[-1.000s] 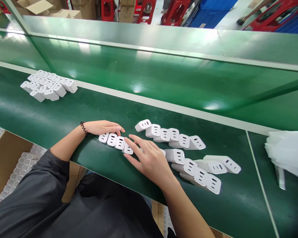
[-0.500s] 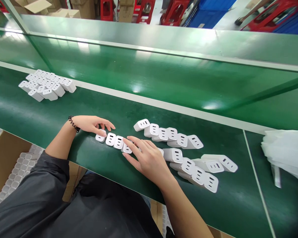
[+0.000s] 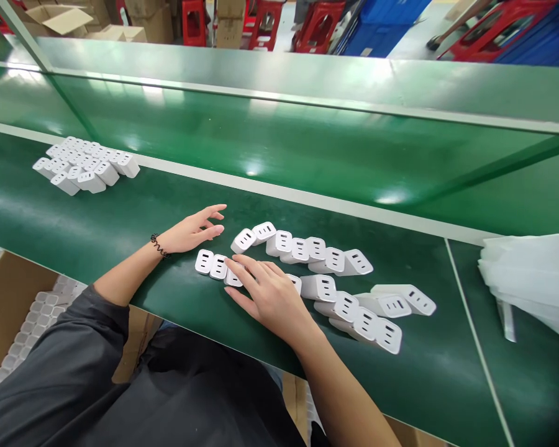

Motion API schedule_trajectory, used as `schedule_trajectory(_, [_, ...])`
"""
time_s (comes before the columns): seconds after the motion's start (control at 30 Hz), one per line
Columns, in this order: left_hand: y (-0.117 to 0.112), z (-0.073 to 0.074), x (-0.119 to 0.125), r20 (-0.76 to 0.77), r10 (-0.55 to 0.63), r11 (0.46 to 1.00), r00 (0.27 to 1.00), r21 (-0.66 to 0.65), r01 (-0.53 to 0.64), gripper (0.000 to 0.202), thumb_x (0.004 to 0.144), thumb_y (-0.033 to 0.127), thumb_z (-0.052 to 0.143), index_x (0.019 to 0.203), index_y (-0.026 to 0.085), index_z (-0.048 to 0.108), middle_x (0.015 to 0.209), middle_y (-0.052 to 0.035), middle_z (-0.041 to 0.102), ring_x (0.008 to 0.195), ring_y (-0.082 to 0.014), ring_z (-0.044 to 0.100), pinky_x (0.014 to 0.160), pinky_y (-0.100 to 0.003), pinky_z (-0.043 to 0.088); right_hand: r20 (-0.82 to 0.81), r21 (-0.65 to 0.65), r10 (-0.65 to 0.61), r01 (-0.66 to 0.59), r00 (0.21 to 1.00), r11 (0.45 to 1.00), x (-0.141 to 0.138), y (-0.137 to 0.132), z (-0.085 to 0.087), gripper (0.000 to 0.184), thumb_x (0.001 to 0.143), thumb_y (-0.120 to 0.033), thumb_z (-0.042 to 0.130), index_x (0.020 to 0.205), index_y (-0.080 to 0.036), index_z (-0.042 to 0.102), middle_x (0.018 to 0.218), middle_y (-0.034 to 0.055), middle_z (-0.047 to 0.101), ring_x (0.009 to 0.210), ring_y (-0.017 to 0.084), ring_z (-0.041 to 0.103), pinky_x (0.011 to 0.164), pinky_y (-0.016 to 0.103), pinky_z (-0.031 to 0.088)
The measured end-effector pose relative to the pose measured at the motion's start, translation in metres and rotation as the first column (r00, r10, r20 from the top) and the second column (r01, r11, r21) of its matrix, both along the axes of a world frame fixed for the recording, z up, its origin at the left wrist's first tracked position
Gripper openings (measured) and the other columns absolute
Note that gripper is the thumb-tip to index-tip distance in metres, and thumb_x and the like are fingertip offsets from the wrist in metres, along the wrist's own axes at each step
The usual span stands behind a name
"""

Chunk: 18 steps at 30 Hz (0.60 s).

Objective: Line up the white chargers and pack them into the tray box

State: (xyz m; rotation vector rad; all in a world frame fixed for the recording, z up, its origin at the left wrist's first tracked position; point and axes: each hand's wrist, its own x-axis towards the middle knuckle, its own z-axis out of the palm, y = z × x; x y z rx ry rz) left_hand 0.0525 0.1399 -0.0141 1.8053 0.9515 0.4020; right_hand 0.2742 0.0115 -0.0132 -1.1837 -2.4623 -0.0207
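White chargers (image 3: 205, 262) sit in rows and a far cluster on the green bench (image 3: 168, 192); they look rigid, fairly light and smooth enough to slip, best pinched by their long side walls. Most seem to stand on end, slotted faces up, long axes near upright. The left hand (image 3: 195, 231) is empty, thumb and fingers apart; the right hand (image 3: 270, 295) covers the near row, its grip impossible to tell

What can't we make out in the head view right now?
Head view, chargers under the right hand: count and grip, hidden by the hand.
Head view, far-left pile: exact count, since its units overlap and look small.
Head view, white stack: full extent, cut off by the right edge.
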Motion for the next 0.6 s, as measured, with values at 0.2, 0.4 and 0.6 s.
schedule_trajectory(0.2, [-0.008,0.033,-0.024,-0.228,-0.38,0.902,0.896,0.123,0.414,0.073,0.08,0.056,0.071,0.14,0.024,0.047,0.134,-0.0113,0.056,0.112,-0.022,0.058,0.092,-0.033,0.05,-0.055,-0.018,-0.005,0.004,0.998,1.0,0.0,-0.001,0.001,0.039,0.095,-0.031,0.058,0.131,-0.014,0.056,0.122,0.015,0.065,0.101,0.024,0.066,0.084,0.037,0.056])
schedule_trajectory(0.4, [-0.046,0.026,0.0,-0.445,-0.334,0.77,0.831,0.38,0.513,0.089,0.077,0.062,0.071,0.144,0.016,0.037,0.138,-0.0167,0.053,0.122,-0.0297,0.053,0.098,-0.039,0.045,-0.125,-0.067,0.026,-0.034,0.992,0.997,-0.001,-0.002,0.005,0.044,0.094,-0.025,0.056,0.135,-0.011,0.049,0.129,0.0179,0.061,0.107,0.025,0.064,0.087,0.038,0.058])
schedule_trajectory(0.6, [-0.056,0.013,0.015,-0.519,-0.243,0.714,0.819,0.476,0.514,0.052,0.091,0.058,0.057,0.12,0.015,0.056,0.106,-0.0103,0.068,0.093,-0.0225,0.062,0.078,-0.032,0.048,-0.22,-0.147,0.014,-0.047,0.975,0.988,0.0,-0.003,0.004,0.049,0.084,-0.007,0.046,0.133,-0.015,0.048,0.125,0.0151,0.06,0.105,0.023,0.064,0.083,0.036,0.059])
